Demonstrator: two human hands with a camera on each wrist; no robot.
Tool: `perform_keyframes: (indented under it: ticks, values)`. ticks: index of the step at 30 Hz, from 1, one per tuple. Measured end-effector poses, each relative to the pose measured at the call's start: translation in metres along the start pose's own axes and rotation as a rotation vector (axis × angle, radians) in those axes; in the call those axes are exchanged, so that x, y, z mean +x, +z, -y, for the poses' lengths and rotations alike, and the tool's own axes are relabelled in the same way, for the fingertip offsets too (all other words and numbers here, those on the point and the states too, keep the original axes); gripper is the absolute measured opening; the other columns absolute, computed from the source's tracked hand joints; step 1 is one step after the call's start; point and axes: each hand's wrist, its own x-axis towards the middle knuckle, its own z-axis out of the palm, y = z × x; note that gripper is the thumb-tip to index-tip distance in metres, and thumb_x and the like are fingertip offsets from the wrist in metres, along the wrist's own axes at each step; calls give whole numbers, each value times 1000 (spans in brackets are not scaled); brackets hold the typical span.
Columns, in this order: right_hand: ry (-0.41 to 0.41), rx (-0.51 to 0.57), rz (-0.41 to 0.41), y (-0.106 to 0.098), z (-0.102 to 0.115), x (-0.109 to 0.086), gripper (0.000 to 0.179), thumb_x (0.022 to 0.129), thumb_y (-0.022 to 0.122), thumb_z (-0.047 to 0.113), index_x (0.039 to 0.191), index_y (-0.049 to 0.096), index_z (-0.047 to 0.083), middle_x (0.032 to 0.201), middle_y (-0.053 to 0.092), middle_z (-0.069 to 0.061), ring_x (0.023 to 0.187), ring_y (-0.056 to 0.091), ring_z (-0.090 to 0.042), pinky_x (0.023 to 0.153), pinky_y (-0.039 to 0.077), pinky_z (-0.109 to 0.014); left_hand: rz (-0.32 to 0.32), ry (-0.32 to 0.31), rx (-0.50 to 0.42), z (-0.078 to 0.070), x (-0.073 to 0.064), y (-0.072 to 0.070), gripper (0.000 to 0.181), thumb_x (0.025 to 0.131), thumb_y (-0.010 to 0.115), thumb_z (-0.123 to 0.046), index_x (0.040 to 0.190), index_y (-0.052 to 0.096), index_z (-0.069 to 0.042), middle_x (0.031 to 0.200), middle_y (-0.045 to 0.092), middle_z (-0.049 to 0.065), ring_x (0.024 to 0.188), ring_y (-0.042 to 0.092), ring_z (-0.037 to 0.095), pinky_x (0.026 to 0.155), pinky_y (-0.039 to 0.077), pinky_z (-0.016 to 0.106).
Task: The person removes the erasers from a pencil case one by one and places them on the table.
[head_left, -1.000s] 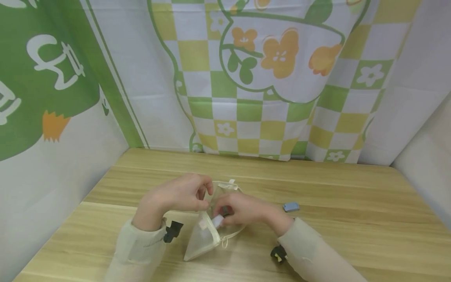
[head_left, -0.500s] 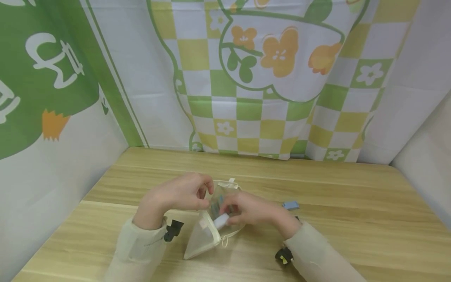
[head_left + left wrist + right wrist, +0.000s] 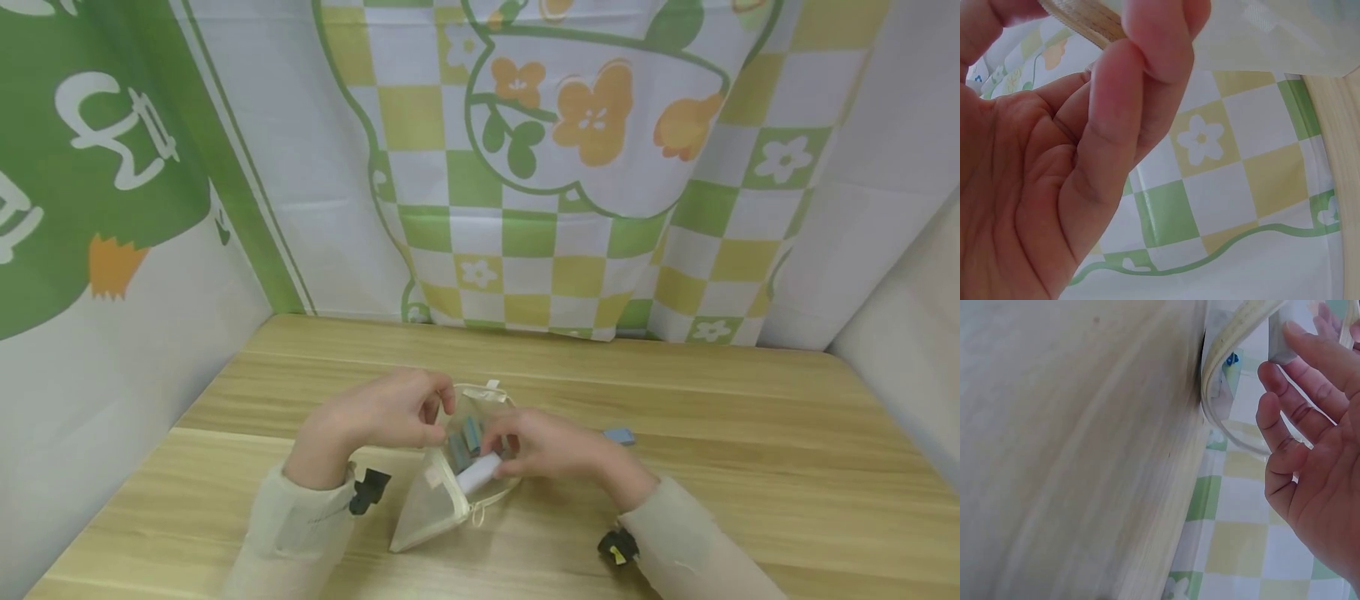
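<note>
Tabletop (image 3: 750,442): white block (image 3: 477,474) between right fingers (image 3: 1317,351), at mouth of bag (image 3: 427,505).

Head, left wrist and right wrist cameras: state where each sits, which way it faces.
Head: on the head, facing forward and down at the tabletop; shows left grip, right grip, both sleeves.
Left wrist: on that wrist, facing the checkered curtain past the left grip.
Right wrist: on that wrist, facing along the tabletop; shows the right grip.
Head and right wrist share the white block.
</note>
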Motion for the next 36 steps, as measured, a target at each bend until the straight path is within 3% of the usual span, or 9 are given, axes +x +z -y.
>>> perform_keyframes:
  ticks: [17, 36]
  values:
    - [-106, -20, -107, -6, -12, -23, 21, 87, 73, 14, 107, 70, 8, 98, 66, 1, 83, 57, -11, 74, 53, -29, 1, 1, -3, 1, -1, 0, 21, 81, 64, -9, 101, 62, -9, 70, 55, -4, 62, 48, 8, 57, 43, 24]
    - [-72, -23, -147, -7, -15, -41, 18, 84, 73, 10, 101, 70, 11, 98, 66, 3, 85, 60, -18, 77, 52, -25, 3, 12, 18, 1, 1, 2, 21, 80, 64, -10, 101, 62, -9, 68, 55, -6, 61, 49, 7, 59, 43, 24]
